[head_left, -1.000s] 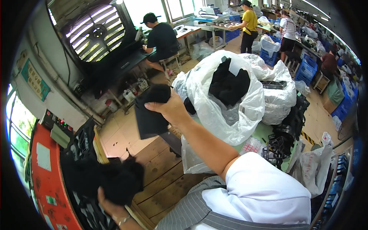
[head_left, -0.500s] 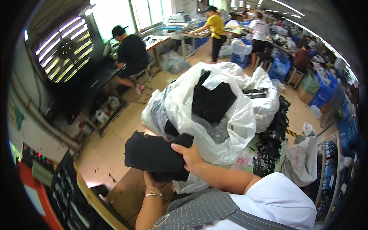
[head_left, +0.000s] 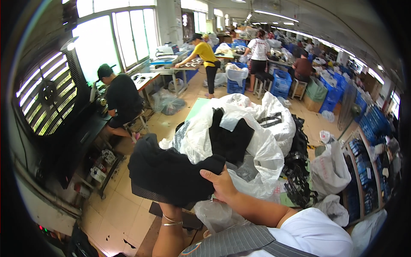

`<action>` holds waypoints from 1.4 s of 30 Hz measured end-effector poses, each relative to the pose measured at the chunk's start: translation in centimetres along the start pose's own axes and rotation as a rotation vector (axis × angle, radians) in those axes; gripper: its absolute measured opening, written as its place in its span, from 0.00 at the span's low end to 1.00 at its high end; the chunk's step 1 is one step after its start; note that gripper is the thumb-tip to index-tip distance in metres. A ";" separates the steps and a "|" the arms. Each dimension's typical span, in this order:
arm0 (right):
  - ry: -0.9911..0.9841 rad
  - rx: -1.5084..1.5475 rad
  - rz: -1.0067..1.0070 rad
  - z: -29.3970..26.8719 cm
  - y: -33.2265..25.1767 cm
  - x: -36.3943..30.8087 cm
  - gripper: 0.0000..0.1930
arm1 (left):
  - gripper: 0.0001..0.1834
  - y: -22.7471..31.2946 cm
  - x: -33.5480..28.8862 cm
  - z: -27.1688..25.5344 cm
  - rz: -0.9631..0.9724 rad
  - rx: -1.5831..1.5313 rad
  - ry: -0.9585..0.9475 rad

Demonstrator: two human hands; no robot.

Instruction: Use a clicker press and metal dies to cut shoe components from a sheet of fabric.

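A stack of black fabric pieces (head_left: 171,173), with a mesh-like strip along its lower edge, is held up in front of me. My right hand (head_left: 221,183) grips its right end, thumb on top and fingers underneath. From below, my left hand (head_left: 171,210) holds up the stack; the fabric hides its fingers, and bangles circle the wrist. Just beyond, a large translucent white plastic bag (head_left: 267,173) gapes with more black fabric (head_left: 231,139) inside. The bag lies on a pale green tabletop (head_left: 199,107).
Black straps and buckles (head_left: 295,165) heap to the bag's right. Farther right are a white sack (head_left: 329,171) and a shelf rack (head_left: 359,180). One person in black (head_left: 122,96) sits at the left; others work behind, near blue crates (head_left: 281,83) and a window (head_left: 135,34).
My view has tilted up and turned right. The black fabric, compact and folded before, now spreads wider with a mesh edge showing. Both hands still hold it.
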State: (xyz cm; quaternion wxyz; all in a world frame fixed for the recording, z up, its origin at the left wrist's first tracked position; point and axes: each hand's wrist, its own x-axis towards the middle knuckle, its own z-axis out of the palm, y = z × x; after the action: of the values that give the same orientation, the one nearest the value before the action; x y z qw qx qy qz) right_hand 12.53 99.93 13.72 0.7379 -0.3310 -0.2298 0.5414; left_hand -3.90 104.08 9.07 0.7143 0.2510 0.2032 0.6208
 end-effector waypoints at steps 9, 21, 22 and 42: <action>0.001 -0.610 -0.449 0.0 -13.2 9.5 0.45 | 0.22 -7.9 8.3 12.2 -0.110 -0.382 -0.097; -0.246 -1.093 0.186 -18.4 -13.2 20.0 0.41 | 0.21 -32.1 4.9 7.1 0.156 0.115 0.117; -0.220 -1.101 0.223 -18.9 -12.0 20.2 0.39 | 0.24 -33.2 4.9 5.9 0.260 0.359 0.140; -0.396 -1.543 -0.251 -31.6 -15.5 26.0 0.41 | 0.26 -32.0 -0.9 15.5 -0.616 0.479 -0.468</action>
State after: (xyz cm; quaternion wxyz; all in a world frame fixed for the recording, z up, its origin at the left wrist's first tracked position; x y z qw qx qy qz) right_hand 52.62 114.07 3.37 0.3024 -0.6169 -0.7008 0.1920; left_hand 30.42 98.27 1.72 0.8143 0.4704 0.2393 0.2414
